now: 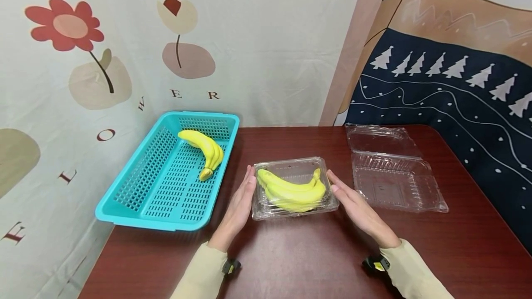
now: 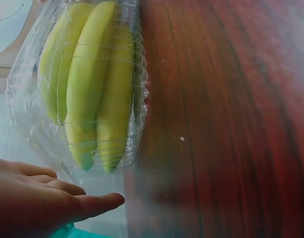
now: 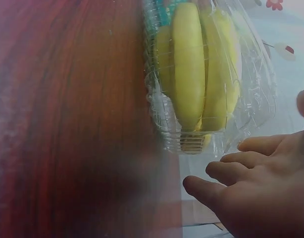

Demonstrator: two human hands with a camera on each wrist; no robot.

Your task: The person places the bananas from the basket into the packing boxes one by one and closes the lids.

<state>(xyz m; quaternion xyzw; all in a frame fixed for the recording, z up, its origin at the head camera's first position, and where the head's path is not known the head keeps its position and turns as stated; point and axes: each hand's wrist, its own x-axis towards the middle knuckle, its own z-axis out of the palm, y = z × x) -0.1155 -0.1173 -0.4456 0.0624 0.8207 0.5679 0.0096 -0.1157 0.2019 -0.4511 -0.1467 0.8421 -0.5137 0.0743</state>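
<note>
A clear plastic clamshell box (image 1: 272,215) sits on the table with a bunch of yellow bananas (image 1: 293,193) inside, its lid down over them. My left hand (image 1: 240,202) is at the box's left side with fingers straight, palm facing it. On the opposite side my right hand (image 1: 357,209) mirrors it, fingertips right at the box's edge. In the left wrist view, the fingers (image 2: 100,204) are extended and hold nothing. The right wrist view likewise has straight, slightly spread fingers (image 3: 206,191) beside the box.
To the left stands a turquoise perforated basket (image 1: 120,193) holding another banana bunch (image 1: 208,149). A second clear clamshell box (image 1: 399,183) lies unfolded at the right. Printed fabric (image 1: 270,50) hangs behind the dark red wooden table (image 1: 299,257).
</note>
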